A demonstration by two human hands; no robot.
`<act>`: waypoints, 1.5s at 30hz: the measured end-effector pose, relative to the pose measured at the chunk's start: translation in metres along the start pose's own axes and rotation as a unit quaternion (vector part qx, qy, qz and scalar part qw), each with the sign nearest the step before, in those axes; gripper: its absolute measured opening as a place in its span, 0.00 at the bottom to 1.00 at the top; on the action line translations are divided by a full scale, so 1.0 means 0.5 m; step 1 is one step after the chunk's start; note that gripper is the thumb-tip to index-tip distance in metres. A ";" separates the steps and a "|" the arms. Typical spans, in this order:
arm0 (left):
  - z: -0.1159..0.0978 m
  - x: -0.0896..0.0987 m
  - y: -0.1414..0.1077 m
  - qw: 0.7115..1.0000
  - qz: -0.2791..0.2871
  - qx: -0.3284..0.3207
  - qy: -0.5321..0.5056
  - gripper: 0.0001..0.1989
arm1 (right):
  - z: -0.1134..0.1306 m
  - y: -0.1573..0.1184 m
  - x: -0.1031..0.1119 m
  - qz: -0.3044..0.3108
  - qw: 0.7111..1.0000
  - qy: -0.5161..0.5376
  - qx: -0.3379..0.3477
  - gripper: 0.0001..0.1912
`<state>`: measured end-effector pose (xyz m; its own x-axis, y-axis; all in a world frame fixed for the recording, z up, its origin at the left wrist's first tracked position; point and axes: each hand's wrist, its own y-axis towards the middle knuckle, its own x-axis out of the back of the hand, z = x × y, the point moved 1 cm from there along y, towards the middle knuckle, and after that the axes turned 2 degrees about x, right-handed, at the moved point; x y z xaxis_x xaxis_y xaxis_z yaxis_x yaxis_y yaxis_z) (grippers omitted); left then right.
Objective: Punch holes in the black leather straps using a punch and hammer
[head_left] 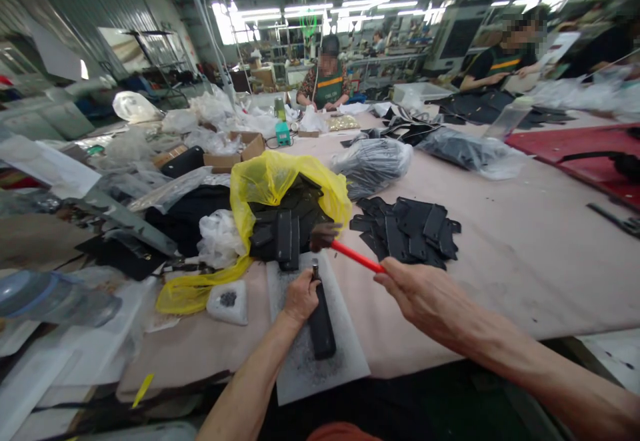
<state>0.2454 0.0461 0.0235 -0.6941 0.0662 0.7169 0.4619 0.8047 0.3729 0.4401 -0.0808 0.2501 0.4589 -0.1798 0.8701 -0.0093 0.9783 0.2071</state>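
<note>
My right hand (405,286) is closed round the red handle of a hammer (357,256), whose blurred head is raised just above and right of a short metal punch (315,268). The fingers of my left hand (302,296) are closed on that upright punch. Under it lies a long black piece (321,328) on a white board (345,334) strewn with dark specks. Behind the board, black pieces (285,234) fill an open yellow bag (270,178). More flat black pieces (410,228) are piled to the right of the bag.
A small white tray (237,314) with dark bits stands left of the board. A large bottle (55,298) lies at the left. Plastic-wrapped bundles (373,164) are further back. People (327,81) sit across the table; a red panel (590,154) is at the right.
</note>
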 end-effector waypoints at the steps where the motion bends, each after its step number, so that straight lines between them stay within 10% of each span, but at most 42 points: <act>1: 0.001 -0.001 0.000 1.000 -0.001 0.003 0.001 0.05 | 0.010 0.006 0.021 -0.045 0.999 0.011 -0.008 0.12; 5: 0.005 -0.003 -0.002 1.000 0.006 0.013 0.003 0.04 | 0.043 0.012 0.054 -0.327 0.938 0.092 -0.071 0.10; 12: 0.000 0.003 0.000 1.000 0.012 0.016 -0.008 0.05 | -0.059 -0.032 -0.075 0.083 0.993 -0.003 -0.087 0.12; 20: 0.001 0.007 0.005 1.000 0.014 0.016 -0.012 0.05 | -0.201 -0.092 -0.241 0.147 0.933 0.115 -0.309 0.17; 26: 0.003 0.008 0.005 0.999 0.033 0.027 -0.025 0.06 | -0.119 -0.072 -0.319 0.039 0.992 -0.059 -0.102 0.25; 30: -0.004 0.011 0.014 0.997 0.036 0.056 -0.046 0.08 | -0.027 -0.071 -0.389 0.077 0.996 -0.039 0.029 0.32; 36: 0.018 0.044 0.047 0.967 -0.057 0.198 -0.146 0.09 | -0.017 -0.089 -0.446 0.085 0.994 -0.051 0.037 0.34; 45: 0.018 0.072 -0.009 0.980 -0.010 0.149 -0.134 0.10 | -0.023 -0.089 -0.444 0.084 0.996 -0.034 0.029 0.34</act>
<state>0.2136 0.0502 0.0424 -0.8399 0.1687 0.5158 0.2924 0.9414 0.1682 0.3488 -0.0834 0.0423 0.3861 -0.0232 0.9222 -0.1323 0.9880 0.0802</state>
